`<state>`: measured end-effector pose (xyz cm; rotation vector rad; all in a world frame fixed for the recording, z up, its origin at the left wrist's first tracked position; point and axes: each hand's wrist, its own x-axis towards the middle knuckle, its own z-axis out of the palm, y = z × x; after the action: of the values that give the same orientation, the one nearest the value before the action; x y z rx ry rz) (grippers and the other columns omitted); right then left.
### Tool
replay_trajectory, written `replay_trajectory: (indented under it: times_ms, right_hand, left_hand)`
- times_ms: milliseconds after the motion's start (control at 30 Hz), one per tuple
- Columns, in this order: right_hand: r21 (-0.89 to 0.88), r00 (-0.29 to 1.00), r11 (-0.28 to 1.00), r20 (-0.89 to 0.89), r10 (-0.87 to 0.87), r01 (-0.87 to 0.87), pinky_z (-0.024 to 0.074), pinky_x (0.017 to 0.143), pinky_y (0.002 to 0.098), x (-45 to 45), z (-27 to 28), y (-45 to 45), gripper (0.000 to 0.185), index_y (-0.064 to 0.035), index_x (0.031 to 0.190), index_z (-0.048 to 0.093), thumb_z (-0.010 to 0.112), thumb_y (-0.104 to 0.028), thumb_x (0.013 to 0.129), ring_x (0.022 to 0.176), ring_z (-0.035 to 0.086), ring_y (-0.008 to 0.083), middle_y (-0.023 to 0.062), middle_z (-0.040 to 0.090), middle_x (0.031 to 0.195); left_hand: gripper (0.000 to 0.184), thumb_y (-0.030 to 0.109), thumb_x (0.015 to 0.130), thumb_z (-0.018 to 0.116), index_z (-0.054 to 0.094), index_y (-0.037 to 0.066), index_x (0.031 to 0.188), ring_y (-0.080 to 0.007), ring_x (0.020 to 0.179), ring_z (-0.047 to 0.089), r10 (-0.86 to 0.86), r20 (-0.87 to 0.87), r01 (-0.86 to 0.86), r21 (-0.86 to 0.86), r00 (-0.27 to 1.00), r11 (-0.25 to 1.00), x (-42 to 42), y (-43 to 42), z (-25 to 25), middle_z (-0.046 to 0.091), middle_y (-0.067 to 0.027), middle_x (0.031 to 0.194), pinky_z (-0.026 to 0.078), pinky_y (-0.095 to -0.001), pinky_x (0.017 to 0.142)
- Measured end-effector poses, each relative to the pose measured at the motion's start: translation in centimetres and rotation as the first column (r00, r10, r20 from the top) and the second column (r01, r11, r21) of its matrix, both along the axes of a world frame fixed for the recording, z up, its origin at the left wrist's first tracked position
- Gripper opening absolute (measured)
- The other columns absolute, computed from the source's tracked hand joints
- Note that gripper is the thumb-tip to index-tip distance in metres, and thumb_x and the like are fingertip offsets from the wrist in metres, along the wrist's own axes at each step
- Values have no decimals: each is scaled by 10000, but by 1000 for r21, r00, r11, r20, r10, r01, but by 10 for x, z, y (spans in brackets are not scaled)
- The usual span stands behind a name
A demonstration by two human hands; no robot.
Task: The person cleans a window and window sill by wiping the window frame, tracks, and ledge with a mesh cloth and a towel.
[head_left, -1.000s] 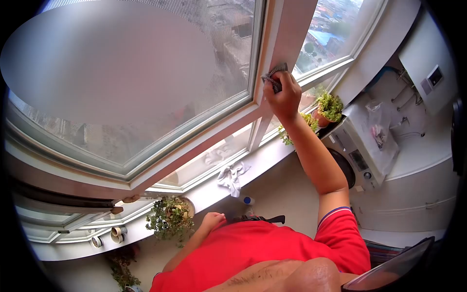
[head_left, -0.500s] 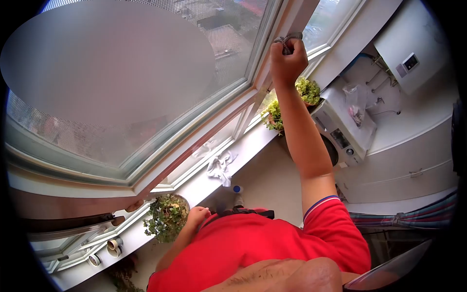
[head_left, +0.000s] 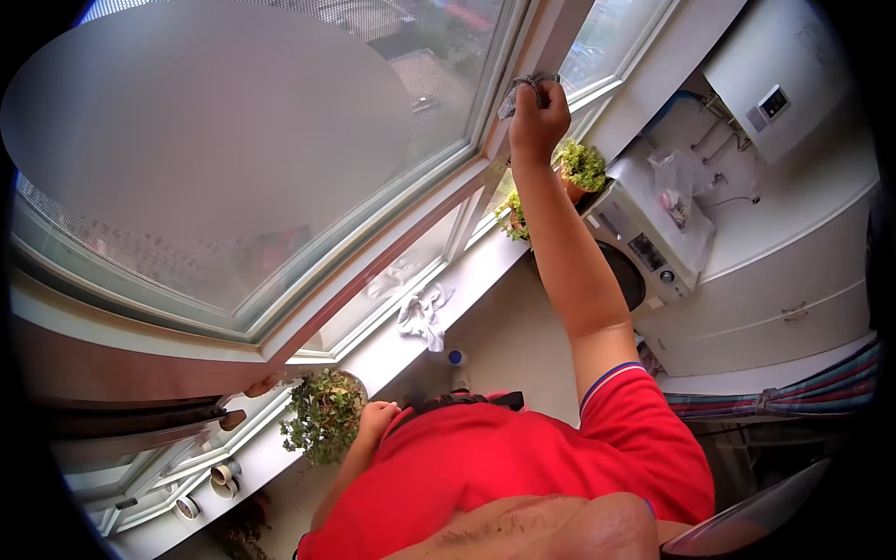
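Raised on an outstretched arm, my right hand (head_left: 541, 121) is closed round a crumpled grey cloth (head_left: 525, 89) against the white window frame (head_left: 499, 131). Beside it on the left is the large window pane (head_left: 448, 112), with a narrower pane (head_left: 593, 47) to the right. My left hand (head_left: 377, 417) is low in front of my red shirt, next to a leafy potted plant (head_left: 322, 411). Its fingers look curled, but they are too small to tell whether they hold anything.
A white cloth (head_left: 425, 313) lies on the sill (head_left: 383, 359). Two potted plants, one being a light green plant (head_left: 581, 166), stand near a white washing machine (head_left: 639, 233) with a plastic bag (head_left: 677, 191) on top. Small cups (head_left: 224, 474) sit at lower left.
The view has shifted. My right hand with the grey cloth first went up along the frame, then came slightly down and left. The left hand stays low by the plant.
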<state>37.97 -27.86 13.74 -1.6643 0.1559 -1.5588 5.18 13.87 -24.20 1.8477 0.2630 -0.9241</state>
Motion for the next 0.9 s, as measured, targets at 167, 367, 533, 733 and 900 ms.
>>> replay_trajectory:
  times_ms: [167, 367, 533, 733, 900]
  right_hand:
    - [123, 964, 959, 113, 242, -255, 458, 623, 265, -3, 44, 0, 189, 18, 863, 662, 765, -140, 856, 665, 523, 76, -12, 615, 751]
    - [121, 973, 966, 38, 226, -229, 471, 614, 288, 3, 14, -13, 181, 13, 830, 666, 759, -141, 810, 634, 549, 105, 23, 618, 692]
    - [126, 978, 970, 1, 210, -209, 468, 617, 287, -5, 35, -4, 204, 16, 813, 659, 761, -161, 823, 637, 534, 95, 2, 594, 687]
    - [93, 985, 989, -117, 123, -112, 496, 663, 326, -7, -6, -7, 233, 20, 859, 667, 753, -190, 806, 675, 588, 159, 68, 643, 743]
    - [98, 965, 983, -202, 170, -153, 517, 662, 342, -15, -38, -11, 244, 13, 862, 677, 772, -201, 795, 652, 624, 186, 88, 665, 724]
  left_hand:
    - [332, 323, 950, 681, 812, 19, 921, -143, 723, 709, -26, 21, 26, 5, 999, 1000, -9, 3, -19, 777, -98, 804, 548, -313, 706]
    - [324, 315, 947, 673, 812, 22, 925, -154, 723, 714, -51, 33, 48, 93, 998, 995, -9, -3, -5, 774, -99, 795, 549, -320, 712]
    - [321, 307, 947, 665, 811, 22, 924, -164, 727, 719, -11, 28, 11, 27, 1000, 1000, -10, 0, -36, 775, -99, 800, 552, -319, 718]
    - [330, 320, 950, 662, 812, 28, 924, -160, 725, 717, -9, 3, 9, 106, 1000, 994, -3, -13, 6, 776, -95, 804, 554, -319, 715]
    - [318, 322, 950, 670, 815, 41, 933, -171, 731, 719, -17, 19, 15, 87, 1000, 996, -10, -9, -16, 780, -94, 820, 554, -325, 722]
